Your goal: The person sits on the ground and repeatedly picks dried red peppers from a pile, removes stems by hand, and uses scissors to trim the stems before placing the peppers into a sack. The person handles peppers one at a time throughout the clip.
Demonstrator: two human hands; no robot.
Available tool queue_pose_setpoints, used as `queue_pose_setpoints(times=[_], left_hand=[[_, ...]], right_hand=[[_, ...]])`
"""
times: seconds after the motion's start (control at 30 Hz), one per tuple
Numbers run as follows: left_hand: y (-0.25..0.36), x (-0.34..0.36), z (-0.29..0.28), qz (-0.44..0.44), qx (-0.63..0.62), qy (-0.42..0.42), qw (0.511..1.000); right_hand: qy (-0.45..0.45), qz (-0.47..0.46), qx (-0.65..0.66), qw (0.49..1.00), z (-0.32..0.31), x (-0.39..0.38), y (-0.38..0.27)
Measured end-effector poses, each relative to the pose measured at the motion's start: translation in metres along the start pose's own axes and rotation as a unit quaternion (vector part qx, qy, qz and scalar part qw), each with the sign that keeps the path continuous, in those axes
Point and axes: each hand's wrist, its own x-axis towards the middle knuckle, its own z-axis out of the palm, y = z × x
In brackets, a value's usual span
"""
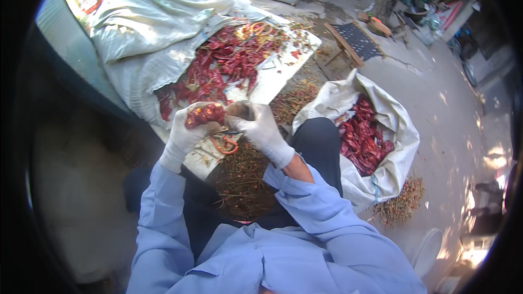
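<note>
Some wrinkled dark-red dried pepper (206, 115) sat mid-frame in the head view, clamped in the white-gloved left hand (182, 133); the white-gloved right hand (264, 130) curled just beside it, its grip on an orange-looped tool (226, 151) impossible to tell. More red pods (357, 139) lay in a white woven sack (404, 136) at right.

The person wears a light blue shirt (294, 268) with a collar, a buttoned front and creased fabric. Its long left sleeve (159, 223) and right sleeve (332, 207) match the body in colour and sit loosely. The left hand (187, 130) and right hand (265, 128) wear whitish, close-fitting gloves, with the right one's fingers (239, 110) looking greyed and darker. A strip of bare wrist (298, 169) shows between the right glove and its sleeve. The trousers (317, 144) are dark and plain.
</note>
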Motion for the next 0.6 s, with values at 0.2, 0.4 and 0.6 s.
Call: queue_pose_setpoints(times=[0.2,0.4,0.6], left_hand=[[-0.007,0.007,0.008,-0.022,-0.009,0.015,1.000],[-0.016,0.008,-0.004,-0.024,-0.084,0.029,0.996],[-0.002,0.005,-0.032,-0.015,-0.080,0.058,0.995]], right_hand=[[0.010,0.002,-0.042,0.999,0.001,0.002,0.010],[0.011,0.000,0.030,0.999,0.002,0.007,0.023],[0.036,0.014,-0.282,0.959,-0.005,0.032,0.056]])
